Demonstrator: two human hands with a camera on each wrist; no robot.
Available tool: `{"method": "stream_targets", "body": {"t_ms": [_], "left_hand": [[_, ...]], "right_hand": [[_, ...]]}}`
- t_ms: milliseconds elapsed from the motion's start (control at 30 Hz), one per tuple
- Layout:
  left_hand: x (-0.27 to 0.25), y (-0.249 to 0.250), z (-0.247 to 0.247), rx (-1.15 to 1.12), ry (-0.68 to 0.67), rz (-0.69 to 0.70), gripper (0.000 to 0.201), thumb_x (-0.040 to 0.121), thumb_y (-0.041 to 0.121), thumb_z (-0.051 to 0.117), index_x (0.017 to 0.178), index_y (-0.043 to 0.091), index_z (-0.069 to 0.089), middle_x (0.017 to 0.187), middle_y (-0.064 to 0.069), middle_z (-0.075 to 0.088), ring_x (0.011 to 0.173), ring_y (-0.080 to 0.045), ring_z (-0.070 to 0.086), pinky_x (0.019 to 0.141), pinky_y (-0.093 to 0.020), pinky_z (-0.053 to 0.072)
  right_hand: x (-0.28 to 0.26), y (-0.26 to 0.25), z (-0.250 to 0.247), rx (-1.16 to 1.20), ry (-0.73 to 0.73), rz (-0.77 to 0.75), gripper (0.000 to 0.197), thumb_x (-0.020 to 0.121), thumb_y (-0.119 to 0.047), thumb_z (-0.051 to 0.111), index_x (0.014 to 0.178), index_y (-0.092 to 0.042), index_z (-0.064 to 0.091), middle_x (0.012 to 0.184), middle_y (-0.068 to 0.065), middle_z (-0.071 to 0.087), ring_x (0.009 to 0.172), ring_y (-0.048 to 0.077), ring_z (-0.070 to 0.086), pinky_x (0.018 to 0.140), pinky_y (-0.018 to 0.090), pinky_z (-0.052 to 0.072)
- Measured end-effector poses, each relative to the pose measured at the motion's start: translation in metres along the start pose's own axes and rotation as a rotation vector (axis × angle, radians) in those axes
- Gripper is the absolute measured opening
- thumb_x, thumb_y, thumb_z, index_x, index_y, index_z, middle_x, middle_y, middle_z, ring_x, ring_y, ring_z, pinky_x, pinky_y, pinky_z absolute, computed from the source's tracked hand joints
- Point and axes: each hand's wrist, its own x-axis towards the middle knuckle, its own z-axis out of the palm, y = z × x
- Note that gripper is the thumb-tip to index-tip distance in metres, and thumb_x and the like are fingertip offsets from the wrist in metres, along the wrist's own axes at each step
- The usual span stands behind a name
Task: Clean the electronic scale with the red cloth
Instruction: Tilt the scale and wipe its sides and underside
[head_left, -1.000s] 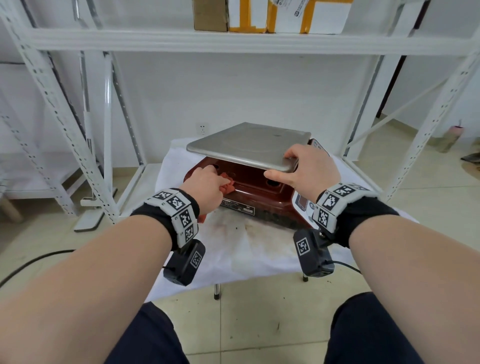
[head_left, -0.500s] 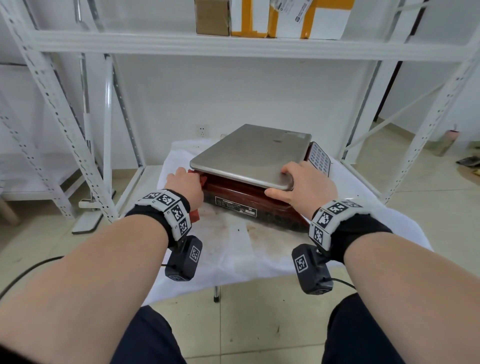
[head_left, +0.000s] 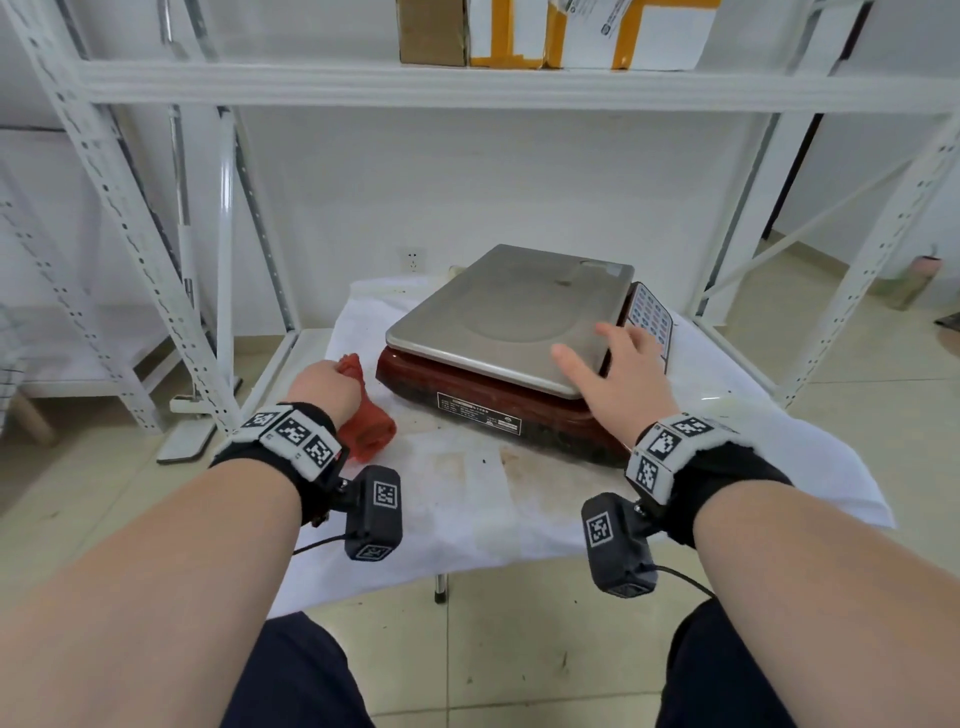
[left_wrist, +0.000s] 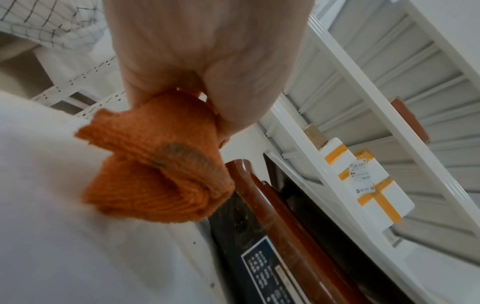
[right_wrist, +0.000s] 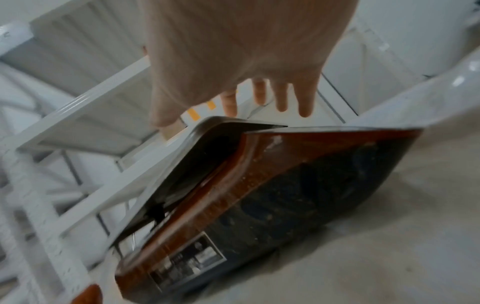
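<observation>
Sitting on a white sheet (head_left: 467, 499) over a small table, the scale (head_left: 498, 384) is turned so its long axis runs from near left to far right. Its keypad panel (head_left: 649, 319) faces right, at the far right end. The steel pan (head_left: 498, 312) lies flat on the red-brown base, and a label plate faces the person on the near side.

The right hand (head_left: 621, 384) is above the pan's near right corner, fingers straight and spread, holding nothing; contact with the pan cannot be determined. The hand covers that corner.

The left hand (head_left: 324, 387) is to the left of the scale, fist closed around the cloth (head_left: 366, 431). The bunched cloth protrudes from both sides of the fist and shows a dark stain in the left wrist view (left_wrist: 179, 152). It sits just beside the base's left end; contact cannot be confirmed.

Boxes (head_left: 550, 31) on the shelf above are cut off at the top.
</observation>
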Motion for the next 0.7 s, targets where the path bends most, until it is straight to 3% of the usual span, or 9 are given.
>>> {"method": "stream_targets", "body": {"t_ms": [100,167,300,400,567,700], "left_hand": [[0.003,0.005,0.01,-0.235,0.067,-0.009,0.032,0.097,0.019,0.04,0.116,0.004,0.062,0.115,-0.021,0.061,0.108,-0.037,0.055,0.092,-0.038,0.044],[0.006,0.008,0.018,-0.335,0.086,-0.021,0.028,0.095,0.02,0.044,0.11,0.007,0.063,0.108,-0.019,0.063,0.104,-0.036,0.057,0.09,-0.038,0.046],[0.007,0.007,0.029,-0.296,0.101,0.008,0.023,0.088,0.014,0.051,0.105,0.007,0.065,0.101,-0.017,0.066,0.097,-0.035,0.059,0.086,-0.04,0.049],[0.006,0.008,0.038,-0.294,0.139,-0.014,0.021,0.087,0.015,0.053,0.097,0.004,0.067,0.096,-0.019,0.066,0.093,-0.037,0.06,0.08,-0.038,0.048],[0.005,0.002,0.062,-0.578,-0.002,-0.178,0.02,0.086,0.012,0.058,0.095,-0.005,0.066,0.102,-0.026,0.065,0.099,-0.038,0.061,0.091,-0.045,0.049],[0.012,-0.004,0.06,-0.701,-0.035,-0.219,0.008,0.085,0.008,0.059,0.088,0.003,0.065,0.097,-0.024,0.065,0.094,-0.035,0.063,0.091,-0.049,0.05]], "right_hand": [[0.009,0.001,0.009,0.172,0.061,0.209,0.072,0.088,-0.057,0.042,0.148,-0.022,0.023,0.152,0.008,0.027,0.137,0.028,0.029,0.113,0.041,0.024],[0.013,-0.002,0.01,0.153,0.038,0.297,0.071,0.091,-0.053,0.039,0.148,-0.015,0.022,0.146,0.014,0.037,0.132,0.033,0.037,0.107,0.04,0.028],[0.018,-0.006,0.01,0.019,-0.033,0.325,0.063,0.091,-0.052,0.038,0.135,-0.007,0.042,0.13,0.016,0.052,0.114,0.033,0.05,0.088,0.035,0.036],[0.02,-0.003,0.012,-0.055,-0.054,0.308,0.061,0.089,-0.055,0.037,0.124,-0.006,0.05,0.119,0.014,0.057,0.091,0.027,0.047,0.077,0.032,0.032],[0.019,0.0,0.016,-0.061,-0.018,0.306,0.069,0.086,-0.063,0.032,0.122,-0.009,0.053,0.121,0.015,0.057,0.106,0.033,0.053,0.081,0.036,0.034],[0.019,0.001,0.014,-0.031,-0.01,0.302,0.065,0.088,-0.061,0.027,0.119,-0.011,0.056,0.119,0.013,0.058,0.104,0.032,0.051,0.082,0.035,0.033]]}}
